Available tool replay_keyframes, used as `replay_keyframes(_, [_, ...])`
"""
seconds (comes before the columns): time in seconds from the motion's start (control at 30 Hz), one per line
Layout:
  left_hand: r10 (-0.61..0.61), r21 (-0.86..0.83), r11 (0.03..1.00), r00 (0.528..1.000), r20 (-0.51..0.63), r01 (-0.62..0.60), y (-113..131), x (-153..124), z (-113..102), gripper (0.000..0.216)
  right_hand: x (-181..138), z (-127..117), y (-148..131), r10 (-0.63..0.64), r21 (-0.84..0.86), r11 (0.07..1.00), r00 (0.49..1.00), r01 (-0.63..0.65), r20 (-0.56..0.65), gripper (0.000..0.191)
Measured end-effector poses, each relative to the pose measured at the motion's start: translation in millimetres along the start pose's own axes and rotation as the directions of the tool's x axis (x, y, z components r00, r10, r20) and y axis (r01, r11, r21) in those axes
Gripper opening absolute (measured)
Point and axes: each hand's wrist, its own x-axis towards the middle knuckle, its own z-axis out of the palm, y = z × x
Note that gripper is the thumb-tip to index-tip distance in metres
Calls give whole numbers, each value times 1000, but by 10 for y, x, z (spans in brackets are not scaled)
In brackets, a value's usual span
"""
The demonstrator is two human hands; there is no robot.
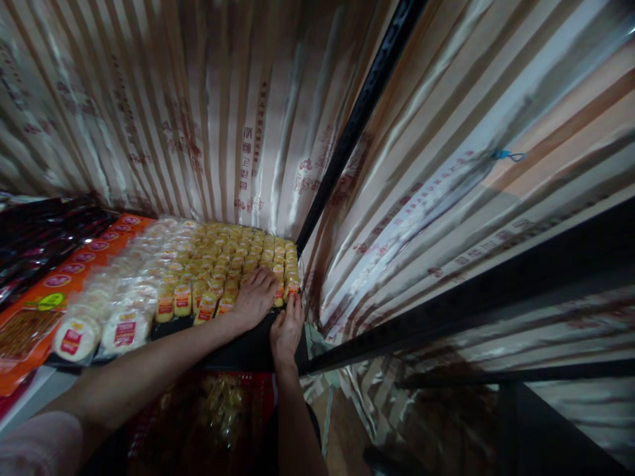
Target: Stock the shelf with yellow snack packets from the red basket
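Observation:
Rows of small yellow snack cakes in clear wrappers (218, 248), with red and orange labels, stand packed together on a dark shelf (238, 357). My left hand (255, 297) lies over the front rows with its fingers stretched out, touching the tops of the packs. At the right front corner my right hand (288, 330) has its fingers closed at a labelled snack cake pack (292, 283). The fingers partly cover the front of that pack. Left of my left hand, several front packs lean or stand unevenly.
Round white wrapped cakes (124, 330) stand to the left, beside orange snack bags (69, 264) and dark shiny packs (44, 238). A black post (342, 158) rises at the right corner. Printed curtains (223, 112) hang behind; a black bar (471, 284) crosses the right.

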Motion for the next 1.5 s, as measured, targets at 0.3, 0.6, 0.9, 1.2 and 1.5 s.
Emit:
replay_keyframes(0.3, [-167,-49,984,985,52,170,76,185,54,37,16,-4,-7,4,-31,1000,1000,-4,24,54])
replay_keyframes(0.6, [-119,-54,992,990,-74,115,-26,163,133,25,13,-7,-8,14,-16,1000,1000,-14,17,54])
replay_keyframes(0.9, [53,-72,996,998,-33,-55,-48,152,155,11,9,-1,-4,12,-9,1000,1000,-12,16,56])
replay_keyframes(1.2, [-53,19,998,997,-53,55,-60,307,93,16,18,-22,-24,12,-21,1000,1000,-12,19,57])
replay_keyframes(1.5, [-90,178,979,994,-57,98,-54,413,72,16,27,0,-16,-18,-89,996,998,23,53,57])
